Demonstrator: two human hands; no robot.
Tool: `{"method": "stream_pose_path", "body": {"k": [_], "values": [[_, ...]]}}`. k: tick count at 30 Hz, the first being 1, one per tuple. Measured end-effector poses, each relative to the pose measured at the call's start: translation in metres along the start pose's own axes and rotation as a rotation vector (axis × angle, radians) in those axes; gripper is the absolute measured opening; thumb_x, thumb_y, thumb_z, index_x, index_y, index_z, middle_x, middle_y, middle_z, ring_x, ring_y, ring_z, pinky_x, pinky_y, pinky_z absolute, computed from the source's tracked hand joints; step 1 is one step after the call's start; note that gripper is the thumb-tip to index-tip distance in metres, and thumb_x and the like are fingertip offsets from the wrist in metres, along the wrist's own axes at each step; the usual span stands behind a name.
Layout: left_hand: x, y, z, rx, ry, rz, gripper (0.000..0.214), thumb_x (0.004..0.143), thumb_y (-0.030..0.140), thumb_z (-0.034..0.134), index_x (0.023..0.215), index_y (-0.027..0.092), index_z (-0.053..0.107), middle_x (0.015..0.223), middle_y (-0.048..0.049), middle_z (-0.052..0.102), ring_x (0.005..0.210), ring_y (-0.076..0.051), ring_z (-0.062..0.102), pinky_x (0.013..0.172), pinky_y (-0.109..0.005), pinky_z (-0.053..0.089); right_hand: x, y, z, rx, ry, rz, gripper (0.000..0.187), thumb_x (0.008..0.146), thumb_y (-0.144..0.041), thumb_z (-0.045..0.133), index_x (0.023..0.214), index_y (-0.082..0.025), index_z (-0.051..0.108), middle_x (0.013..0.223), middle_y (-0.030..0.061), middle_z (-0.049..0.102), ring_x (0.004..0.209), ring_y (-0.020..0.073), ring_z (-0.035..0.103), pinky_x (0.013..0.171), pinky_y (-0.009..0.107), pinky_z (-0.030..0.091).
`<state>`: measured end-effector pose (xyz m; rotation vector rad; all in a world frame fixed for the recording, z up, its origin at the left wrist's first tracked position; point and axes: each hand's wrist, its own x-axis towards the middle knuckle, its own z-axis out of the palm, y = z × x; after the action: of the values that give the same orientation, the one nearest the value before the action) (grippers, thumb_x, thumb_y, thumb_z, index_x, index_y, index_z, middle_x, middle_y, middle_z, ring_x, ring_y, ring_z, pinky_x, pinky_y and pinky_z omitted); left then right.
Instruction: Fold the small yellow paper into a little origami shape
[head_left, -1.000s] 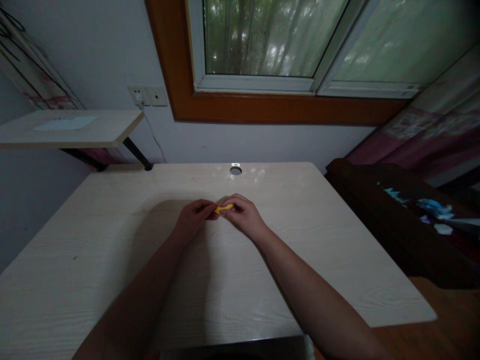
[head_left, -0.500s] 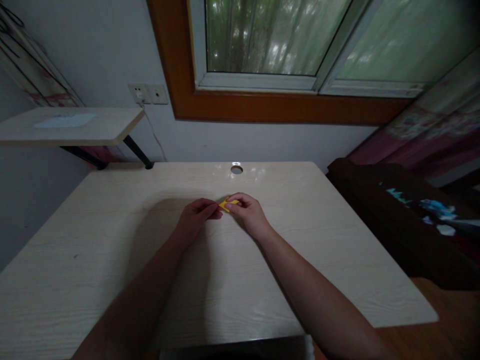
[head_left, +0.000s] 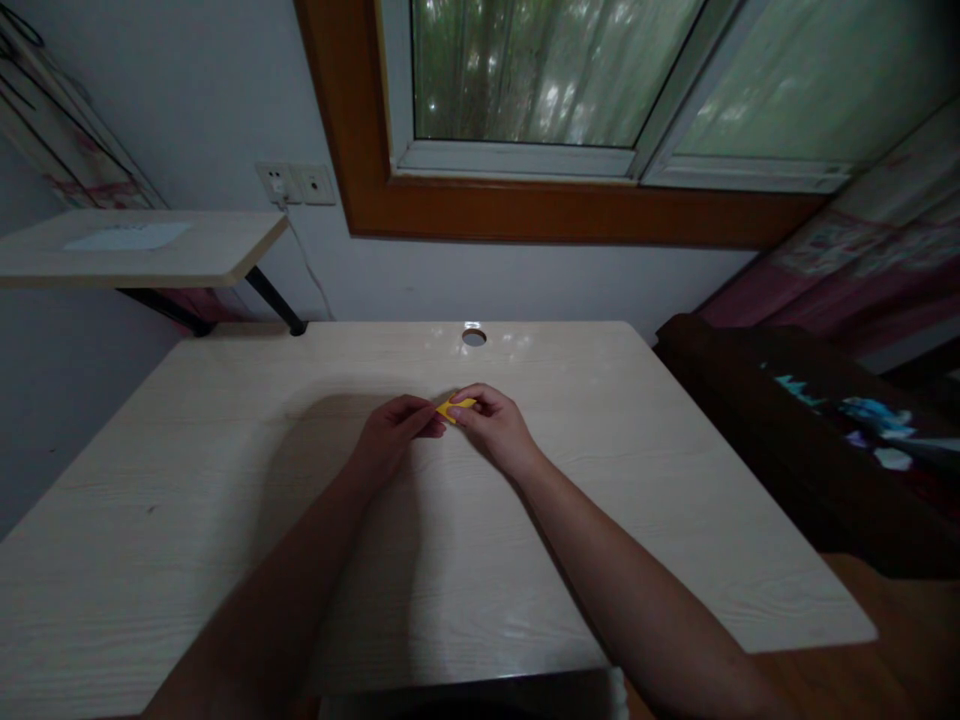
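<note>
A small yellow piece (head_left: 454,407), folded paper by the look of it, is pinched between both hands just above the pale wooden desk (head_left: 225,480). My left hand (head_left: 390,437) closes its fingertips on the piece's left end. My right hand (head_left: 495,425) is curled over its right end, thumb and fingers pressed together. Most of the piece is hidden by the fingers.
A round cable hole (head_left: 473,337) sits at the desk's far edge. A small side shelf (head_left: 142,250) with a white sheet stands at the left, wall sockets (head_left: 296,184) behind it. A dark wooden bed frame (head_left: 787,420) lies to the right, under the window (head_left: 525,80).
The yellow piece has gone from a bent strip to a flatter, more compact shape between the fingertips. Both hands stay in nearly the same spot.
</note>
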<state>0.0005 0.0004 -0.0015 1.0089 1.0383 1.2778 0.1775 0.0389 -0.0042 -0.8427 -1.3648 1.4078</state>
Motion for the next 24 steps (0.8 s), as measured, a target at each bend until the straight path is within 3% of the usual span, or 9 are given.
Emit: {"method": "stream_pose_path", "body": {"k": [12,24], "values": [[-0.0021,0.0043,0.0020,0.014,0.017,0.007,0.028,0.075,0.041,0.075,0.084,0.015,0.068,0.080,-0.0041,0.073,0.069,-0.015,0.068,0.076,-0.033,0.057,-0.0011,0.0051,-0.0021,-0.207,-0.043,-0.142,0.025,0.080,-0.040,0.074,0.098,-0.024,0.069,0.102,0.0051,0.068,0.091,0.0171,0.064,0.082,0.031,0.051],[-0.0006,-0.0001,-0.0007,0.008,0.007,0.032,0.027,0.077,0.041,0.073,0.086,0.015,0.068,0.080,-0.0038,0.073,0.069,-0.014,0.068,0.078,-0.033,0.057,-0.0019,0.0058,-0.0009,-0.166,-0.070,-0.095,0.028,0.080,-0.042,0.073,0.099,-0.023,0.069,0.102,0.0053,0.071,0.088,0.0169,0.065,0.081,0.031,0.052]]}}
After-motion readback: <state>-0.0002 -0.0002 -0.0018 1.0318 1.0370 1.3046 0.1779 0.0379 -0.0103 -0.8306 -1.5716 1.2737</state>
